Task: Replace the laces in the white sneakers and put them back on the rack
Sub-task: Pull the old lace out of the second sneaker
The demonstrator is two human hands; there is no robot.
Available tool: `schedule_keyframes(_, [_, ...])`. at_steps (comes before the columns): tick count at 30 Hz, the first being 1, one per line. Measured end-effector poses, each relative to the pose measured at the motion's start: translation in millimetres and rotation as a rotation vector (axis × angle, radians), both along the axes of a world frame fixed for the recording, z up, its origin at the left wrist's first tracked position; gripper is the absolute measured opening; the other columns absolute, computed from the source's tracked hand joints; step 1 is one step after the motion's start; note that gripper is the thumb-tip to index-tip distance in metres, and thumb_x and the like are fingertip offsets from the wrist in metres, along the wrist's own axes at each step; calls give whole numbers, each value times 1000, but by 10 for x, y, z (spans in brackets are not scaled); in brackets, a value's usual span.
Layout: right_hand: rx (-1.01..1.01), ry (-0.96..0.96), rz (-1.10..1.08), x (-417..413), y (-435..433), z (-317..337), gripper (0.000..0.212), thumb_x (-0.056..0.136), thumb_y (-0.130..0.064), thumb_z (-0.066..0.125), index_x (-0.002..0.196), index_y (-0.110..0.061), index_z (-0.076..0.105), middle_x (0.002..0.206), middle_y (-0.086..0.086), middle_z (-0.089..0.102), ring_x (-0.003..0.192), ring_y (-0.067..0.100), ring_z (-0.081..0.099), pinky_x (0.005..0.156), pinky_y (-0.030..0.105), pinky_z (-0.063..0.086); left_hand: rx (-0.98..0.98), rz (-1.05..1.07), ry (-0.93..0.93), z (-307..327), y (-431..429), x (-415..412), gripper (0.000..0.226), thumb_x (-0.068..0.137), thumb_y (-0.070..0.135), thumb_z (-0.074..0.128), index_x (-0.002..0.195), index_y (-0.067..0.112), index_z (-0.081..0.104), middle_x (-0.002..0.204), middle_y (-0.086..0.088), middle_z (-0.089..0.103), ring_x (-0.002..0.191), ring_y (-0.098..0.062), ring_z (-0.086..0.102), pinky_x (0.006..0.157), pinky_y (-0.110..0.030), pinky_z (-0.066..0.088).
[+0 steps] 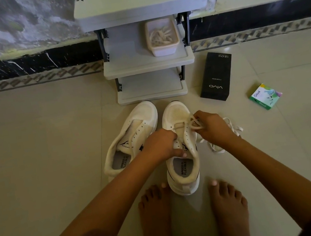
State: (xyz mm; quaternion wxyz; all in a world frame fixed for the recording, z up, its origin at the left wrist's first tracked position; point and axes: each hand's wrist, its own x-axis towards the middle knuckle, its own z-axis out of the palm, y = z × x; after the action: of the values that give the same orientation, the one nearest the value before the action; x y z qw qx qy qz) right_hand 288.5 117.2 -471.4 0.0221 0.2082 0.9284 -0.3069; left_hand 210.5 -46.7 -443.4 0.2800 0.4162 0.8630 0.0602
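Observation:
Two white sneakers stand on the tiled floor in front of a grey shoe rack [148, 65]. The left sneaker [130, 134] has no lace and leans to the left. My left hand [163, 143] grips the tongue and eyelet side of the right sneaker [181, 154]. My right hand [211, 127] pinches a white lace [195, 121] that runs through the lowest eyelets near the toe. The lace's loose length [234, 129] trails on the floor behind my right hand.
A white tub of laces [163, 48] sits on the rack's middle shelf. A black phone box [216, 76] and a small green box [266, 96] lie on the floor to the right. My bare feet [155, 210] stand just behind the right sneaker.

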Motion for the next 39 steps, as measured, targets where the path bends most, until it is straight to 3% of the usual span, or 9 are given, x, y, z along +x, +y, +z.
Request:
schedule_keyframes(7, [164, -101, 60, -76, -46, -47, 22, 86, -13, 61, 108, -10, 61, 101, 9, 61, 90, 22, 59, 79, 26, 45, -1, -2, -3, 6, -2, 18, 55, 73, 59, 68, 102, 13, 63, 96, -5, 64, 87, -20, 59, 75, -33, 49])
schedule_keyframes(10, [195, 21, 145, -47, -1, 36, 28, 86, -13, 61, 113, -7, 61, 120, 11, 51, 106, 24, 48, 88, 27, 39, -19, -11, 2, 10, -1, 14, 55, 72, 60, 67, 102, 13, 63, 95, -5, 62, 87, -21, 59, 73, -34, 48])
schedule_keyframes(12, [33, 159, 113, -46, 9, 175, 29, 86, -7, 59, 115, -4, 60, 128, 13, 48, 112, 26, 47, 91, 26, 37, -18, -13, 5, 7, 0, 12, 54, 72, 59, 68, 99, 12, 63, 93, -5, 62, 87, -22, 59, 70, -33, 46])
schedule_keyframes(18, [-50, 51, 36, -145, 14, 299, 16, 93, -15, 54, 99, -2, 59, 97, 15, 61, 84, 23, 55, 73, 25, 38, -15, -10, 3, 10, -4, 21, 57, 73, 59, 68, 105, 12, 64, 98, -6, 64, 90, -22, 59, 75, -34, 48])
schedule_keyframes(25, [125, -135, 12, -51, -81, -22, 17, 92, -19, 55, 104, -8, 62, 99, 11, 65, 81, 19, 57, 76, 24, 41, -6, 6, -2, -2, -6, 13, 59, 72, 58, 68, 110, 12, 63, 102, -6, 64, 93, -21, 59, 77, -33, 49])
schedule_keyframes(30, [213, -15, 92, -67, -25, -15, 20, 91, -20, 57, 107, -9, 61, 104, 9, 60, 84, 14, 46, 74, 22, 35, 20, 39, 5, -12, -7, 33, 56, 70, 60, 70, 102, 15, 65, 94, -2, 64, 82, -16, 56, 67, -27, 41])
schedule_keyframes(32, [137, 74, 68, -29, -30, 76, 20, 92, -16, 54, 109, -8, 60, 112, 10, 56, 91, 14, 43, 77, 21, 32, 5, 43, 11, -19, 2, 40, 55, 70, 60, 70, 102, 15, 64, 94, -2, 63, 83, -18, 57, 66, -27, 39])
schedule_keyframes(35, [-334, 313, -18, 18, -40, 466, 23, 96, -15, 48, 118, -22, 49, 123, 4, 45, 103, 11, 50, 78, 15, 42, -24, 40, 18, -18, 16, 44, 57, 71, 61, 69, 99, 12, 64, 95, -5, 63, 88, -22, 60, 68, -30, 43])
schedule_keyframes(39, [-563, 468, -41, -95, 17, 1104, 31, 91, -29, 40, 121, -29, 46, 106, -9, 51, 87, -9, 54, 70, 5, 46, -23, 46, -4, 11, 17, 36, 55, 70, 61, 69, 94, 12, 63, 95, -5, 63, 88, -21, 59, 67, -29, 40])
